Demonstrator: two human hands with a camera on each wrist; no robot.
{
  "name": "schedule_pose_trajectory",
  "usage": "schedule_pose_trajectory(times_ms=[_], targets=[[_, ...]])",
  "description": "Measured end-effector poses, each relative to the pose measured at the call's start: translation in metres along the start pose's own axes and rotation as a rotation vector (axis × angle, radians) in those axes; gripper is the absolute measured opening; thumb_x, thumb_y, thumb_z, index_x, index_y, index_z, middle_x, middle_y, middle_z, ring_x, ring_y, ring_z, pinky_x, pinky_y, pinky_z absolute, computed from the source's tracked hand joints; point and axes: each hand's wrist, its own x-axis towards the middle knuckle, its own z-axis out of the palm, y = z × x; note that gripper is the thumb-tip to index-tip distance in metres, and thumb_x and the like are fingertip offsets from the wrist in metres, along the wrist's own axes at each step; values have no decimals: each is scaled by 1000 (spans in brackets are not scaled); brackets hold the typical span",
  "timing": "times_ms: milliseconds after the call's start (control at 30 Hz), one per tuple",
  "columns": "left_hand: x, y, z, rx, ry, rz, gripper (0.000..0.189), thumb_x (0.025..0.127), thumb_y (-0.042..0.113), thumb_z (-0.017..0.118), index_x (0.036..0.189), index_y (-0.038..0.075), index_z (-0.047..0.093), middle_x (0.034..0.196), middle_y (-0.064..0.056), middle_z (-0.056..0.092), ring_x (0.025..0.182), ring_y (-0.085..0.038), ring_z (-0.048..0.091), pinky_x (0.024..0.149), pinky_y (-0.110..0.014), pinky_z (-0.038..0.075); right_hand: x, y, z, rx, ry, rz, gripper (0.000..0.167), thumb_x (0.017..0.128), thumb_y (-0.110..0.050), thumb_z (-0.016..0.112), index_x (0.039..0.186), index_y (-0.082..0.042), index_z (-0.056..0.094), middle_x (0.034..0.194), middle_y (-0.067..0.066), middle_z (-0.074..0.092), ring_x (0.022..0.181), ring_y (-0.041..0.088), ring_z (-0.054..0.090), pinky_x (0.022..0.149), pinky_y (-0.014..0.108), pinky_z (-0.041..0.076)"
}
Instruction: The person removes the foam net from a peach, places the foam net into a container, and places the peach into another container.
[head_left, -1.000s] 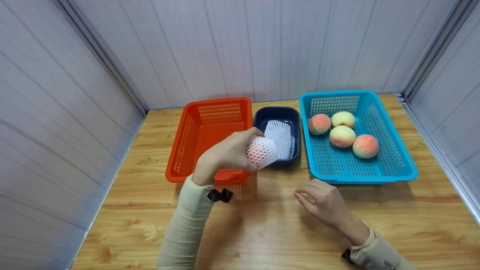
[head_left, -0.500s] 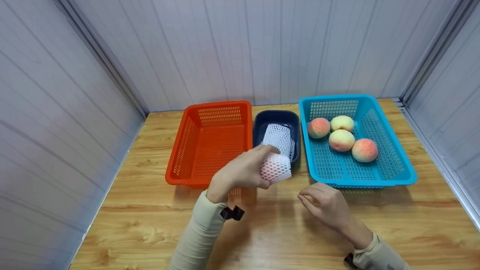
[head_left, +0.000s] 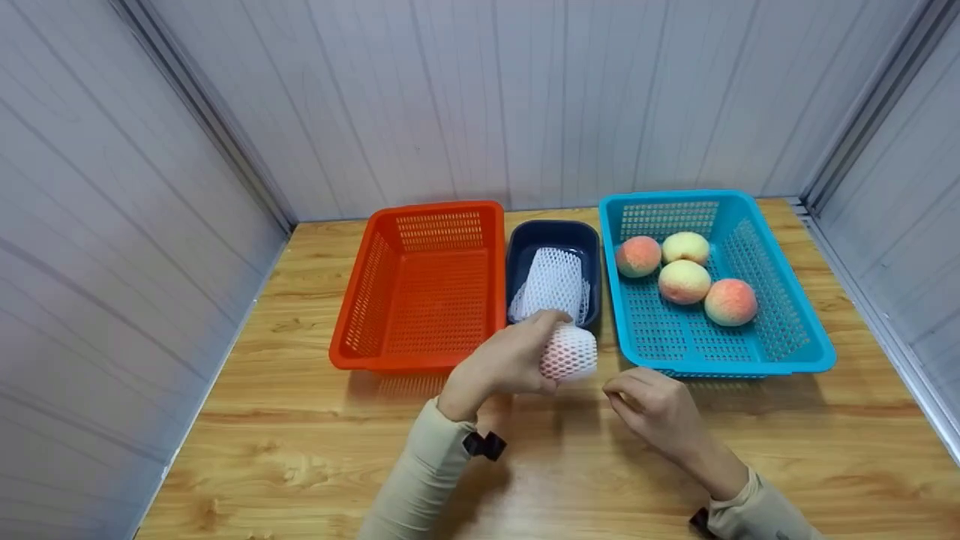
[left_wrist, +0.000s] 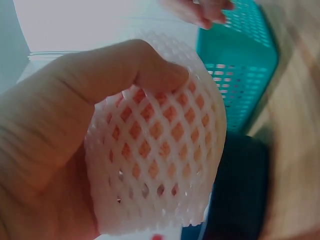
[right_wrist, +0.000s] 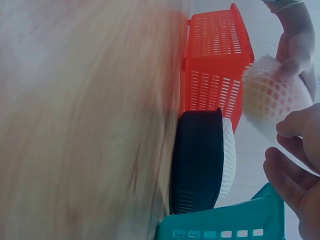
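In the head view my left hand grips a peach in a white foam net sleeve, just in front of the navy tray. The left wrist view shows the thumb pressed on the net, with pink and yellow peach skin through its holes. My right hand hovers slightly right of the netted peach, fingers loosely bent and holding nothing. Seen from the right wrist, its thumb and fingertips are parted, close to the netted peach. Whether they touch it, I cannot tell.
White foam nets lie in the navy tray. To its left stands an orange-red basket. A blue basket on the right holds several peaches. Pale panel walls close in the wooden table.
My left hand has carried the netted peach right and nearer to me, away from the orange-red basket and close to the right hand. The right hand has barely moved.
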Motion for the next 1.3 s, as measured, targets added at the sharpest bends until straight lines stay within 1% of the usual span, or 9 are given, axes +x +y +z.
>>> schedule_pose_trajectory(times_ms=[100, 233, 367, 467, 633, 800, 867, 1067, 1300], targets=[[3, -2, 9, 21, 4, 1, 84, 62, 20, 89, 133, 14, 43, 120, -1, 54, 102, -13, 54, 91, -28, 46, 0, 0, -1, -3, 0, 3, 25, 67, 7, 77, 84, -11, 71, 83, -3, 67, 74, 13, 63, 65, 28, 52], [5, -4, 19, 19, -3, -11, 81, 61, 16, 88, 131, 14, 45, 120, 0, 53, 101, -12, 53, 92, -27, 45, -2, -1, 0, 2, 4, 32, 28, 65, 7, 80, 84, -11, 71, 83, -4, 67, 73, 12, 62, 64, 26, 51], [6, -7, 29, 16, -22, -30, 79, 63, 16, 88, 130, 16, 46, 121, 1, 53, 102, -12, 53, 93, -27, 45, -4, 0, 1, 18, 4, 48, 27, 66, 7, 79, 85, -10, 71, 84, -3, 67, 73, 12, 61, 63, 23, 49], [8, -9, 35, 24, -30, -29, 79, 62, 17, 89, 128, 17, 46, 120, 2, 53, 102, -11, 53, 93, -27, 45, -5, 0, 3, 19, -1, 59, 25, 68, 6, 79, 86, -10, 72, 85, -3, 67, 74, 12, 61, 63, 22, 49], [10, -12, 43, 56, -33, -4, 79, 61, 17, 89, 127, 15, 47, 116, 2, 53, 100, -11, 52, 92, -27, 45, -6, 1, 4, 12, -8, 69, 24, 69, 5, 78, 86, -9, 72, 84, -2, 66, 73, 11, 60, 62, 20, 48], [11, -17, 51, 59, -38, -21, 79, 61, 17, 89, 128, 16, 47, 115, 3, 53, 99, -11, 53, 91, -27, 45, -8, 1, 4, 27, -42, 106, 20, 71, 4, 77, 86, -8, 72, 84, -2, 66, 73, 11, 60, 62, 21, 48], [12, -19, 53, 58, -41, -27, 79, 61, 18, 89, 128, 16, 47, 116, 2, 53, 99, -11, 53, 91, -27, 46, -7, 2, 4, 31, -56, 120, 19, 72, 3, 77, 86, -9, 72, 83, -2, 66, 73, 11, 60, 61, 21, 48], [14, -25, 60, 66, -48, -28, 79, 61, 20, 88, 128, 17, 47, 118, 2, 53, 101, -12, 53, 91, -28, 45, -8, 3, 6, 44, -66, 118, 17, 73, 2, 76, 86, -8, 72, 82, -2, 66, 71, 12, 60, 60, 22, 48], [14, -25, 61, 62, -49, -32, 79, 61, 19, 88, 129, 18, 47, 118, 2, 53, 100, -13, 54, 90, -28, 46, -9, 5, 7, 47, -45, 82, 21, 71, 4, 76, 87, -9, 72, 83, -3, 67, 73, 11, 61, 62, 21, 49]])
